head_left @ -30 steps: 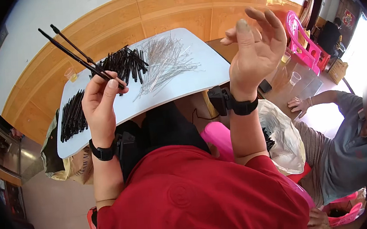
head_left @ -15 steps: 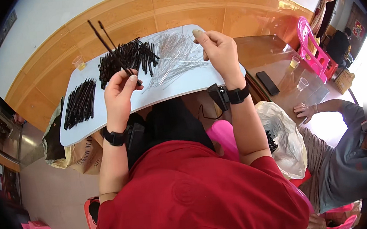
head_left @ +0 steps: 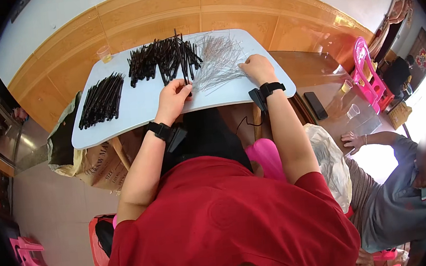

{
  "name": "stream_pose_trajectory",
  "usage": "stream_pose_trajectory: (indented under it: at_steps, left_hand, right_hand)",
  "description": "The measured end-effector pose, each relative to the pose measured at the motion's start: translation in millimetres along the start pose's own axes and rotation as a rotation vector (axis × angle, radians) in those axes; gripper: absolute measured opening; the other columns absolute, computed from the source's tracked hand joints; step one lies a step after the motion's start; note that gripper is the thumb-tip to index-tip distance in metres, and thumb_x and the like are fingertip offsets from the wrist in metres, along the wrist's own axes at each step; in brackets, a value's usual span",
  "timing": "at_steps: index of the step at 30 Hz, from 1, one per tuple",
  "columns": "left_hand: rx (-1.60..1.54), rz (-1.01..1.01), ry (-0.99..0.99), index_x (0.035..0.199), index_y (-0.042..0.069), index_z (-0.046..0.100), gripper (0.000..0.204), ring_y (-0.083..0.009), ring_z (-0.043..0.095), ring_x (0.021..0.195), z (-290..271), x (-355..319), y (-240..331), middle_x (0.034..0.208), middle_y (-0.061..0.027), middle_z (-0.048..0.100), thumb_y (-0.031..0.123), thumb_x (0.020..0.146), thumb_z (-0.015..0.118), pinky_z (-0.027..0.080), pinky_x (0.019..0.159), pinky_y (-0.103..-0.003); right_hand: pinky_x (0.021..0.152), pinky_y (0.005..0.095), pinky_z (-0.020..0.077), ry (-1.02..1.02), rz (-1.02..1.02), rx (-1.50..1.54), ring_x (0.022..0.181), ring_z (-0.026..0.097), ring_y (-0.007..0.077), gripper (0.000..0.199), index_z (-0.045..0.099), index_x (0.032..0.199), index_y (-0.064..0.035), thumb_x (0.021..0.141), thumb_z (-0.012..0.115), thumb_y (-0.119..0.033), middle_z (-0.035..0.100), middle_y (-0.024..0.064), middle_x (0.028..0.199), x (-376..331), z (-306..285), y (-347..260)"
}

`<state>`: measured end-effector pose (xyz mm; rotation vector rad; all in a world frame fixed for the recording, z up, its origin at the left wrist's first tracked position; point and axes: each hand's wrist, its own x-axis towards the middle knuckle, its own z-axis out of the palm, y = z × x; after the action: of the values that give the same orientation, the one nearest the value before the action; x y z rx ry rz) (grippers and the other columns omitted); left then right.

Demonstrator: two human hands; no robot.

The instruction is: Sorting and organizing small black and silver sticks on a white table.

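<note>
My left hand [head_left: 174, 98] is at the near edge of the white table [head_left: 146, 121], closed in a pinch around thin black rods [head_left: 179, 52]. They point away from me, over the loose heap of similar black rods [head_left: 144, 65] behind. My right hand [head_left: 260, 70] rests at the right side of a spread of thin, clear, wire-like sticks [head_left: 219, 64]. Its fingers are curled together against the ends of these sticks; whether one is between the fingertips is hidden. A neater bundle of black rods [head_left: 101, 102] lies at the table's left.
A plastic cup [head_left: 104, 55] stands at the far left table edge. To the right, a brown table [head_left: 314, 71] holds a phone [head_left: 315, 105] and cups. A person [head_left: 397, 188] sits there, one hand on that table. A paper sack [head_left: 99, 165] and a pale bag [head_left: 329, 161] flank me.
My left hand has lowered toward the table with the black rods, now pointing more straight away from me. My right hand has come down from above onto the clear sticks.
</note>
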<state>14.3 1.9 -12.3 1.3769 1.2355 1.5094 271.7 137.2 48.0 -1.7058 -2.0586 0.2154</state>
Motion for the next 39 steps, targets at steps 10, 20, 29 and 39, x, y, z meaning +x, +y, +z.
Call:
stream_pose_trajectory:
  at_steps: [10,20,29,39]
  left_hand:
    - [0.059,0.003,-0.043,0.100,-0.001,0.063,0.016,-0.0082,0.057,0.072,-1.2,2.9,-2.7,0.084,-0.0009,0.063,0.013,0.091,0.060,0.047,0.065,-0.023]
    - [0.078,0.017,-0.052,0.100,-0.001,0.063,0.016,-0.0079,0.055,0.066,0.1,3.0,-0.5,0.081,-0.0008,0.062,0.011,0.091,0.061,0.046,0.063,-0.022]
    - [0.185,-0.004,-0.049,0.103,-0.002,0.063,0.018,-0.0083,0.055,0.065,5.4,-2.0,3.4,0.080,-0.0010,0.061,0.011,0.091,0.060,0.046,0.062,-0.022]
    - [-0.214,-0.065,-0.167,0.105,-0.001,0.064,0.020,-0.0101,0.059,0.079,23.1,3.5,17.7,0.091,-0.0029,0.064,0.013,0.092,0.061,0.049,0.070,-0.024]
  right_hand:
    - [0.083,0.0405,0.0505,-0.064,0.004,-0.127,0.097,0.063,0.0353,0.027,0.070,0.092,-0.0014,0.074,0.057,-0.017,0.067,0.0205,0.100,24.4,12.8,7.7]
    - [0.077,0.0373,0.0506,0.152,-0.129,0.111,0.086,0.066,0.0296,0.030,0.072,0.089,-0.0023,0.074,0.068,-0.027,0.069,0.0167,0.087,-6.4,-22.7,22.9]
    - [0.065,0.0269,0.0521,0.316,-0.109,0.856,0.074,0.064,0.0143,0.025,0.067,0.097,0.0031,0.087,0.064,-0.020,0.069,0.0107,0.084,-38.2,-37.4,-5.5]
    - [0.055,0.0223,0.0501,-0.001,-0.238,1.534,0.069,0.062,0.0124,0.022,0.059,0.104,0.0053,0.093,0.059,-0.013,0.067,0.0135,0.090,-48.0,-23.4,-31.6]
